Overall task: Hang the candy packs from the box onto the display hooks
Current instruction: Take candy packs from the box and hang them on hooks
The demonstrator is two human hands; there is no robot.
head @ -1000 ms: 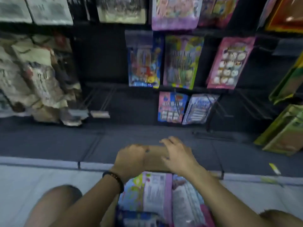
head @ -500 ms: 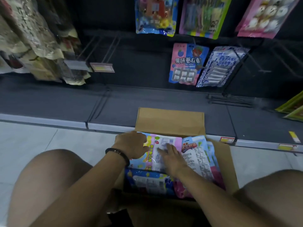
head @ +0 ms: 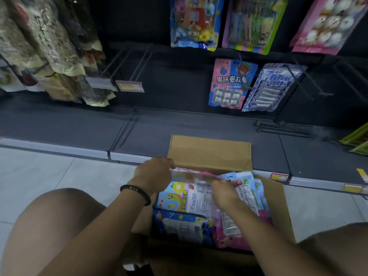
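Observation:
An open cardboard box stands on the floor between my knees, with several candy packs lying flat in it. My left hand grips the top left edge of a white and blue candy pack with a pink upper strip. My right hand pinches the same pack along its top edge, further right. Beside it lie a light blue pack, a dark blue starred pack and a pink pack. Bare display hooks jut from the dark back panel above.
Packs hang on hooks: a pink and blue one, a blue and white one, more above, and beige bags at the left. A price tag sits on a hook end. The dark base shelf runs behind the box.
The view has tilted down toward the box. Both hands went from the box's flap into the box, and now lift the top edge of the white and blue pack.

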